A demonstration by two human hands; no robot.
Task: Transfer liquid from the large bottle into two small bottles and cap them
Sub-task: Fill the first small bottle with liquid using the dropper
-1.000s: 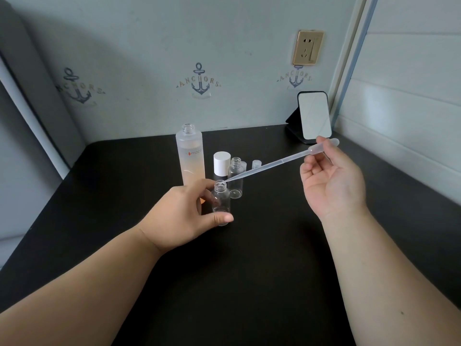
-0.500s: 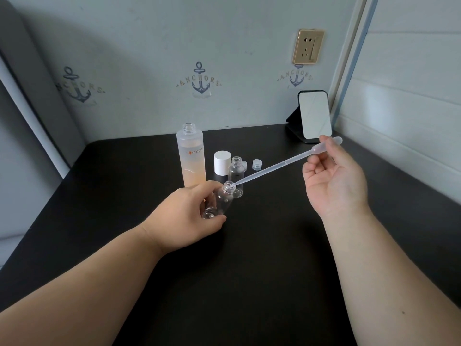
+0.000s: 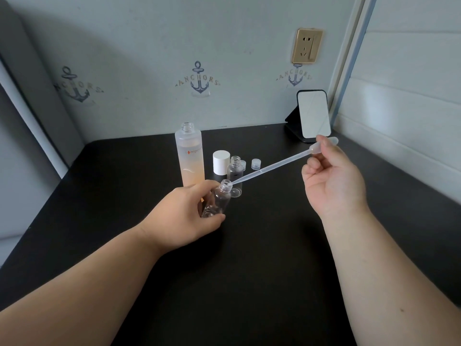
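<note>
My left hand (image 3: 184, 216) grasps a tilted clear small bottle (image 3: 216, 201); my right hand (image 3: 334, 181) pinches a translucent pipette's (image 3: 274, 165) soft bulb, its thin tip at the bottle's threaded mouth.

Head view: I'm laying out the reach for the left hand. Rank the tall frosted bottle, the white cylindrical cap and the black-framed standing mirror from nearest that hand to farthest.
From the left hand:
1. Tall frosted bottle of peach liquid, just behind the hand's knuckles.
2. White cylindrical cap, behind and to the right.
3. Black-framed standing mirror, far back right by the wall.
</note>
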